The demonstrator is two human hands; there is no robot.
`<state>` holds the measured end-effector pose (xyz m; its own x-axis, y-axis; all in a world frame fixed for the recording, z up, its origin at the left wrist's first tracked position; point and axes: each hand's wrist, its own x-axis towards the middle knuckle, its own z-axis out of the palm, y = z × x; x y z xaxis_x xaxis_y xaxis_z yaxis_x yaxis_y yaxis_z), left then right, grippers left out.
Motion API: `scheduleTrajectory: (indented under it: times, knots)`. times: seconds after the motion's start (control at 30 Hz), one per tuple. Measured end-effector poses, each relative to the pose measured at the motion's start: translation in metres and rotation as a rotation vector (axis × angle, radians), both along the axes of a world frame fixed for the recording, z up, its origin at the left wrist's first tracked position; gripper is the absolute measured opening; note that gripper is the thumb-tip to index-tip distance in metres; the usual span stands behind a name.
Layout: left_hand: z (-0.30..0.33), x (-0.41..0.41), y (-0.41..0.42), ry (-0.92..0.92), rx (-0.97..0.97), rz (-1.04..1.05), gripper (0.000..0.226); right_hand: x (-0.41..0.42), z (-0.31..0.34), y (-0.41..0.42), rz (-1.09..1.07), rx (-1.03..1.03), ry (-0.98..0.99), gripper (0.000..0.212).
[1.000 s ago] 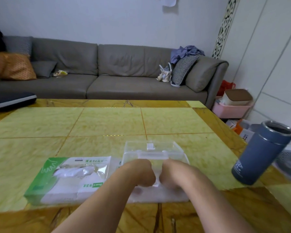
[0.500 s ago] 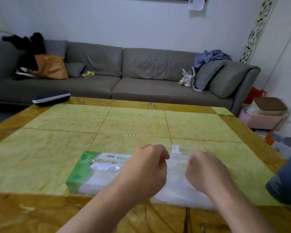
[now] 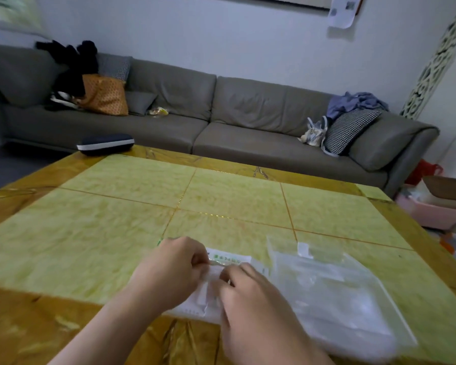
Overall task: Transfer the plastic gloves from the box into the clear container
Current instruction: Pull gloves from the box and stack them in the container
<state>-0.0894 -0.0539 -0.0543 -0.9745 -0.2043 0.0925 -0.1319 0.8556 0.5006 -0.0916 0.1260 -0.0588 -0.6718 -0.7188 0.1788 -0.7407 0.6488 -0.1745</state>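
Nearest the camera, the left hand [image 3: 173, 270] and the right hand [image 3: 250, 293] meet over the box [image 3: 229, 260] of plastic gloves [image 3: 212, 285]. Both have curled fingers and appear to pinch the thin film at the box's opening, though blur hides the exact contact. The gloves look feather-light, limp, slippery and clingy, so they likely come out best taken as a stack near the middle, not by one loose edge. Just right of the box, touching or nearly so, lies the clear container [image 3: 334, 293], rigid by the look of it. Both sit on the yellow table [image 3: 221, 196]; beyond stands a grey sofa [image 3: 221, 114].
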Motion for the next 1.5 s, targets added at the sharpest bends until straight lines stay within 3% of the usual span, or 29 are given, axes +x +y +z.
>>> scheduleTrajectory:
  times: [0.33,0.53,0.63,0.7,0.83,1.1,1.2,1.3,1.5]
  knots:
    - [0.003,-0.005,-0.01,0.193,0.351,0.027,0.017,0.001,-0.004,-0.001,-0.011,0.015,-0.034,0.038]
    - [0.005,0.003,-0.013,0.152,0.349,-0.097,0.003,0.005,0.001,0.001,0.0,0.005,-0.051,0.041]
    - [-0.001,0.009,-0.026,0.045,0.148,-0.105,0.014,0.005,-0.001,0.001,0.002,-0.005,-0.037,0.04]
    - [-0.005,0.009,-0.025,0.073,0.02,-0.073,0.01,0.005,-0.004,0.002,0.0,0.006,-0.031,0.038]
    - [-0.009,0.005,-0.015,0.171,-0.002,-0.023,0.019,0.004,-0.006,0.003,0.001,-0.019,-0.036,0.037]
    - [-0.004,0.01,0.012,0.239,-0.164,-0.162,0.014,0.006,-0.006,0.002,-0.005,-0.006,-0.032,0.028]
    - [0.0,0.011,0.022,0.266,-0.135,-0.163,0.012,0.004,-0.011,0.001,0.014,0.023,-0.006,0.022]
    - [0.002,0.01,0.025,0.289,-0.045,-0.15,0.013,0.003,-0.014,0.0,-0.011,0.027,-0.044,0.031]
    - [0.001,0.006,0.003,0.114,0.179,-0.17,0.012,0.003,-0.012,0.003,-0.036,-0.021,-0.036,0.039]
